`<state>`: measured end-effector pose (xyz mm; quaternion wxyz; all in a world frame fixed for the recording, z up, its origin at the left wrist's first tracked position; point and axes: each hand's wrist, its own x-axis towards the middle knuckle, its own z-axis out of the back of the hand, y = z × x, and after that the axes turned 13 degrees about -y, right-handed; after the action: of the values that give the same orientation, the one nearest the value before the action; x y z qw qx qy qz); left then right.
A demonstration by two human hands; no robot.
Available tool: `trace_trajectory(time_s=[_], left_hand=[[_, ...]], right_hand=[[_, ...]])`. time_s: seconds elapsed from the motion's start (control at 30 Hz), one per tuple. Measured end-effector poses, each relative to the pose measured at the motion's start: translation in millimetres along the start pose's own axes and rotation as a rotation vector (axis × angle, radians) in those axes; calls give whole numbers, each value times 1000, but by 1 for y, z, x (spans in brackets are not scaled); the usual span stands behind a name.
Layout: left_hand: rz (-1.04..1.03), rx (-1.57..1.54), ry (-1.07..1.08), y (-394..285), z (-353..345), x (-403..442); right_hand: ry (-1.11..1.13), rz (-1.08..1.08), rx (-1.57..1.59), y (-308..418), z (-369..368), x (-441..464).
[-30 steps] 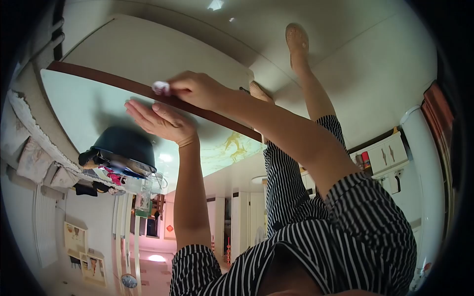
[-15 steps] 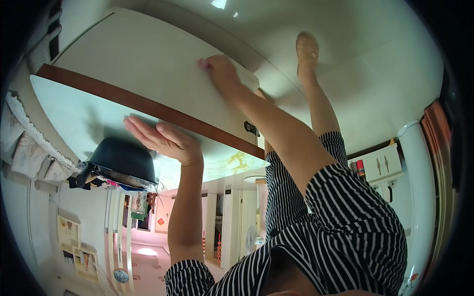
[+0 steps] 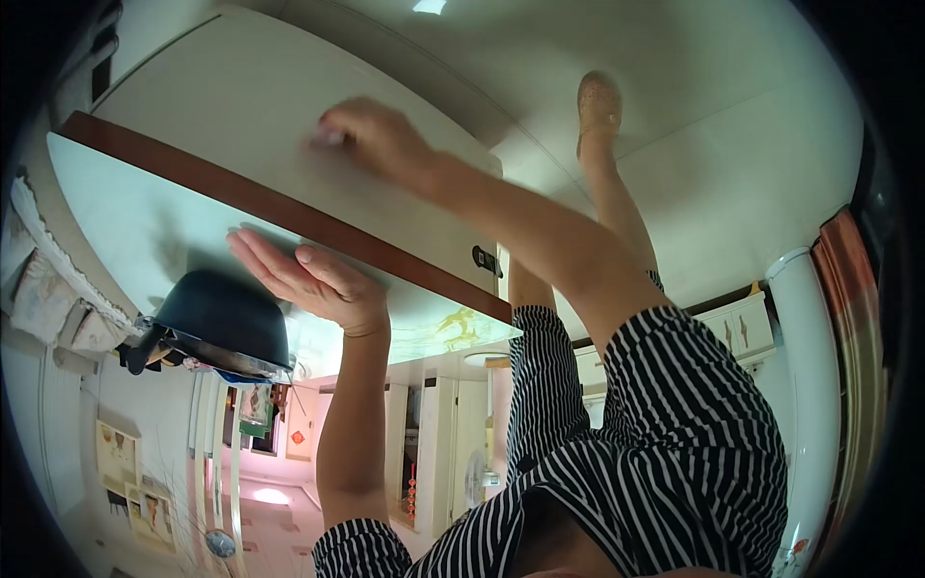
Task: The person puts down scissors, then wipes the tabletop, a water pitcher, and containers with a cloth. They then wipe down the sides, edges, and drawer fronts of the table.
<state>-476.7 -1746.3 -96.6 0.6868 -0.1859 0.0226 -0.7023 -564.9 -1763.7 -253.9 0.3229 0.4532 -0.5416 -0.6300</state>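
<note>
The view is upside down, with the floor at the top. My left hand lies with outstretched fingers on the pale tabletop, near its brown edge. Nothing shows in its grasp. Close to those fingertips stands a dark basin, its rim lower in the picture and a dark handle-like piece beside it. My right hand, blurred by motion, is in front of a pale panel beyond the edge. Its fingers are curled, with a small pinkish patch at their tips; I cannot make out what they hold.
A small black latch sits on the panel near its right end. My foot in a beige shoe rests on the pale floor. White cabinets and a reddish curtain are at the right. A round clock hangs at the bottom left.
My right hand has moved left along the pale panel. My left hand keeps its flat pose near the basin, while the whole view has shifted slightly.
</note>
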Motion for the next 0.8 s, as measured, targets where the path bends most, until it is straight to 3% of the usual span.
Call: trace_trajectory(time_s=[0.07, 0.13, 0.2, 0.27, 0.33, 0.43, 0.53, 0.57, 0.63, 0.73, 0.8], left_hand=[[-4, -5, -1, -1, 0, 0], [-7, -1, 5, 0, 1, -1], [-13, -6, 2, 2, 1, -1], [-31, 13, 16, 3, 1, -1], [-41, 26, 15, 4, 2, -1], [-55, 18, 2, 4, -3, 0], [-68, 22, -1, 3, 2, 0], [-83, 20, 2, 3, 1, 1], [-84, 17, -14, 4, 0, 0], [-136, 56, -47, 5, 0, 4], [-101, 73, -23, 2, 2, 5]], right_hand=[[-18, 164, -270, -73, 6, 9], [45, -212, -358, -107, 28, -19], [27, -378, -413, -131, 59, -66], [57, -444, -567, -137, 87, -106], [-16, -477, -515, -158, 108, -143], [108, -628, -689, -163, 87, -110], [31, -568, -270, -103, 25, -16], [17, -486, -304, -87, -5, 12], [-12, -98, -58, -29, -33, 46], [181, 118, 110, 53, -23, 34], [270, -46, 176, 62, 10, -2]])
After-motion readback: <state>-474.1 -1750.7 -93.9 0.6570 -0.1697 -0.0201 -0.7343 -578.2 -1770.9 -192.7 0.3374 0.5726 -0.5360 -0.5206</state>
